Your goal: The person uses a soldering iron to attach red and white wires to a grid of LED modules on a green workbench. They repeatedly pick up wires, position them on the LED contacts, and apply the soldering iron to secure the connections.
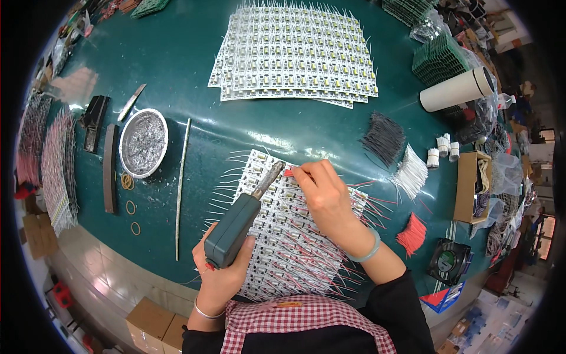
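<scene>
My left hand (223,276) is closed round the dark green body of a soldering gun (233,231). Its metal tip points away from me, over the upper part of a white circuit board panel (268,251) with many small components. Just right of the tip, the thumb and fingers of my right hand (326,197) pinch a short red wire (288,173) at the board. I cannot tell whether the tip touches wire or board. White wires stick out along the panel's left side, red and white ones along its right. My right hand and the gun hide parts of it.
A stack of similar panels (295,56) lies at the back. On the left are a bowl of silvery metal (122,154), a thin pale rod (183,189) and rubber bands (131,207). Black (383,138), white (410,173) and red wires (411,235) lie right, near a small fan (449,261).
</scene>
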`<move>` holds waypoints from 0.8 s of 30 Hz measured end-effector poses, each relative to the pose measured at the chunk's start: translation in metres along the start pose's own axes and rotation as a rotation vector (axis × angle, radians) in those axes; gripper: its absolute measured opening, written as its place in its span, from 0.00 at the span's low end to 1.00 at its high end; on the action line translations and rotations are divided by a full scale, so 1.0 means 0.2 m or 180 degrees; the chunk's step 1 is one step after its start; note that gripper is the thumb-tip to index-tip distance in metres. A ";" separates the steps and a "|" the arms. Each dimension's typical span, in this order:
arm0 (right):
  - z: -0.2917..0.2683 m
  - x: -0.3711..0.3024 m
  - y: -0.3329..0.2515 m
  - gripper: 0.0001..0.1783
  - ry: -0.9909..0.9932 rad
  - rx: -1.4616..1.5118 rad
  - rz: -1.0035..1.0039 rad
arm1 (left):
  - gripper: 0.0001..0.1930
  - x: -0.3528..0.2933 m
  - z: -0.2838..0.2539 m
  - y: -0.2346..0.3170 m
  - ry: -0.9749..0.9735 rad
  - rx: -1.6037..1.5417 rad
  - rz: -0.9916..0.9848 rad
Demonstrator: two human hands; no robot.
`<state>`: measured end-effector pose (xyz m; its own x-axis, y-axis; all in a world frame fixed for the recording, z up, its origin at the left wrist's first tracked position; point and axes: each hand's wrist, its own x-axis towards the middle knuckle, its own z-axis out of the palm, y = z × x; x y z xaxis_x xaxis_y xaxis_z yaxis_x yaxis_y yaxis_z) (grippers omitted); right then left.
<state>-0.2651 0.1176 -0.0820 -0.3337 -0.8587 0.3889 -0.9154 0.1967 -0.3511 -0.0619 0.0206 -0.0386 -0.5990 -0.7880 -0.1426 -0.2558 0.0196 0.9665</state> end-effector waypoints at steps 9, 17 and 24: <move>0.00 0.01 -0.01 0.17 -0.0015 -0.0087 -0.0021 | 0.09 0.01 0.02 -0.03 -0.0021 0.0130 0.0154; 0.00 0.02 -0.01 0.15 -0.0037 -0.0081 -0.0030 | 0.08 0.01 0.01 -0.03 -0.0159 0.0517 0.0086; 0.00 0.02 -0.02 0.14 -0.0018 -0.0065 -0.0025 | 0.08 0.01 0.01 0.00 -0.0026 0.0345 0.0316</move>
<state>-0.2631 0.1139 -0.0795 -0.3254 -0.8629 0.3867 -0.9224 0.1997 -0.3305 -0.0650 0.0198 -0.0404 -0.6315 -0.7737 -0.0497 -0.2753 0.1639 0.9473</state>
